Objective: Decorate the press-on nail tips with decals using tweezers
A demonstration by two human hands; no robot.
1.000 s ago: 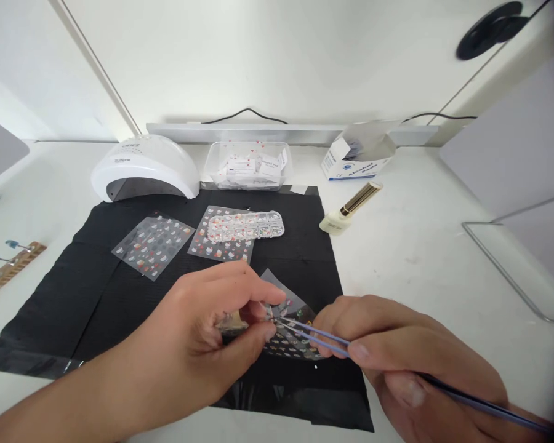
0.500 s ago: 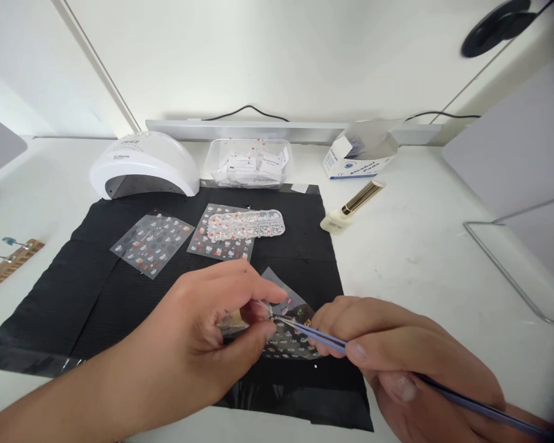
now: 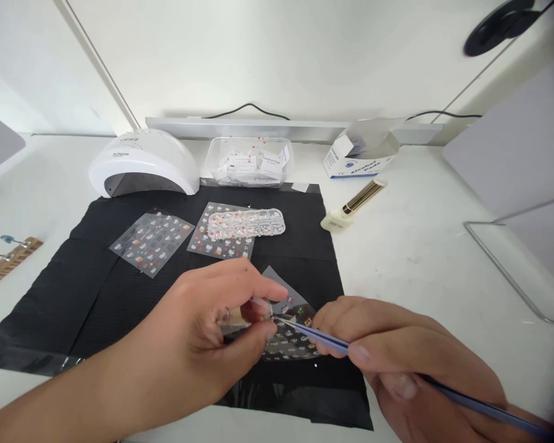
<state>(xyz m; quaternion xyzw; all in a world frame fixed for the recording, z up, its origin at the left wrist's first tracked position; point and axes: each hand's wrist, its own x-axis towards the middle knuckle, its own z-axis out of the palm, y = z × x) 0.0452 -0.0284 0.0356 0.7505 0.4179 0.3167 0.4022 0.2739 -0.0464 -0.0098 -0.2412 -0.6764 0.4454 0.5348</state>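
Observation:
My left hand (image 3: 221,326) is closed, thumb and fingers pinching a small clear object (image 3: 266,306) that the fingers largely hide; its kind is unclear. Lavender tweezers (image 3: 325,339) lie in the closed grip of my right hand (image 3: 410,357). Their tips reach the clear object between my left thumb and forefinger. Below both hands is a clear sticker sheet (image 3: 289,349) with small colourful pictures, partly covered by the fingers. A tiny white dot (image 3: 315,365) rests on the black mat (image 3: 295,384) near the sheet's lower right.
Farther back on the mat lie another sticker sheet (image 3: 150,243) and a clear compartment case (image 3: 270,223) over a third sheet (image 3: 207,245). A white nail lamp (image 3: 143,157), a packet-filled tub (image 3: 212,175), an alcohol pad box (image 3: 362,163) and a polish bottle (image 3: 339,220) stand behind.
Both hands stay almost still, the tweezer tips remaining at the clear object. Only a very slight shift of the view shows.

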